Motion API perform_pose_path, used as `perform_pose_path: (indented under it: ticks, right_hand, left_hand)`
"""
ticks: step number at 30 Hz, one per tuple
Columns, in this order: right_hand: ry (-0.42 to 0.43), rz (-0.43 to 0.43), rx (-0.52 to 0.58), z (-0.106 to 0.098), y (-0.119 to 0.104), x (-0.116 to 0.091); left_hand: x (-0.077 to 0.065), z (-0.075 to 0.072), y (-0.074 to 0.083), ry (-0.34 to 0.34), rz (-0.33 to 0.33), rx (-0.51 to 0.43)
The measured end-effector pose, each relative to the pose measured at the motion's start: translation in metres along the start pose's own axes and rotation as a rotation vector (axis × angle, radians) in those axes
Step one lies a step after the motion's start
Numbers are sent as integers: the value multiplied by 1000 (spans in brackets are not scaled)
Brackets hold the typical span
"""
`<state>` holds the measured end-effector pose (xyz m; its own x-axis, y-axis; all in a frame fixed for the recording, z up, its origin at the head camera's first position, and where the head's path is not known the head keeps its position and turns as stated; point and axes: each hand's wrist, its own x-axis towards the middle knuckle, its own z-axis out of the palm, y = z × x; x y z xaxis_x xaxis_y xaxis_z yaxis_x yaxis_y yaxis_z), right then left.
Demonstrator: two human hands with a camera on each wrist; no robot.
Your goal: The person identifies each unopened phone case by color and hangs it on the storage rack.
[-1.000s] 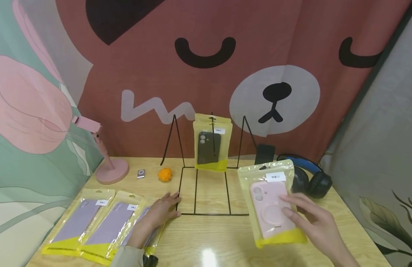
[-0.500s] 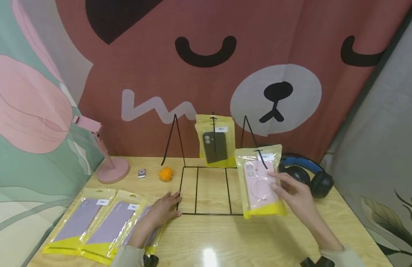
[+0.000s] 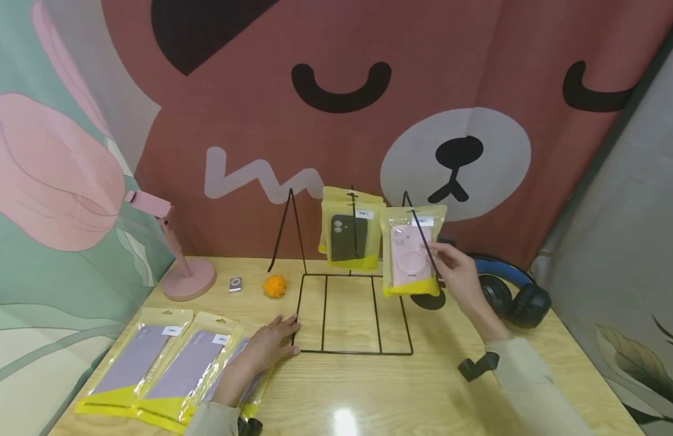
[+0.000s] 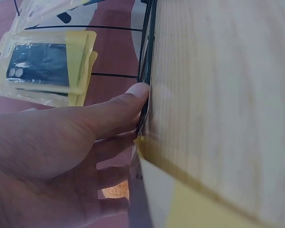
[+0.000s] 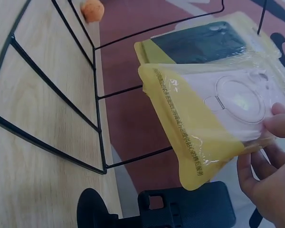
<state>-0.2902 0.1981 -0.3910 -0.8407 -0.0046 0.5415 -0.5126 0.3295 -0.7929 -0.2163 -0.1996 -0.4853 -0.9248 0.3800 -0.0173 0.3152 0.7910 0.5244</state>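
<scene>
My right hand (image 3: pixel 460 274) pinches the right side of a clear and yellow pouch with a pink phone case (image 3: pixel 410 257) in it. The pouch hangs upright at the right hook of a black wire display rack (image 3: pixel 363 352), its hang hole at the hook's wire. In the right wrist view the thumb lies on the pouch's front, fingers behind. A pouch with a dark phone case (image 3: pixel 349 239), another pouch behind it, hangs from the middle hook. My left hand (image 3: pixel 268 345) rests at the rack's front left corner, fingers extended, thumb (image 4: pixel 138 90) touching the wire.
Several pouches with purple phone cases (image 3: pixel 130 360) lie at the left, partly under my left forearm. Behind them are a pink stand (image 3: pixel 189 278), a small music player (image 3: pixel 235 284) and an orange ball (image 3: pixel 274 286). Headphones (image 3: pixel 513 297) and a black phone stand (image 5: pixel 187 206) are right of the rack.
My right hand has carried the pink case pouch up, back and left, onto the line of the right hook. The hanging dark case pouch has shifted slightly. My left hand has stayed at the rack's corner.
</scene>
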Motion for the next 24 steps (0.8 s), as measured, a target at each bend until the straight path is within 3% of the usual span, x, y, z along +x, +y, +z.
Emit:
perform_pose_path:
  ticks: [5, 9, 12, 17, 20, 24]
  right_hand:
    - [3, -9, 25, 6, -9, 8]
    - [41, 43, -11, 6, -20, 4]
    - [104, 53, -42, -2, -21, -5]
    - [196, -45, -71, -13, -8, -35]
    - [107, -76, -148, -11, -1, -61]
    - [-242, -24, -293, 1, 9, -86]
  left_hand:
    - [-1, 1, 1, -4, -3, 6]
    - [-1, 0, 2, 5, 3, 7]
    - [0, 1, 3, 5, 12, 3]
    - [2, 2, 4, 6, 7, 12]
    - [1, 1, 4, 7, -3, 25]
    - [0, 1, 3, 12, -1, 19]
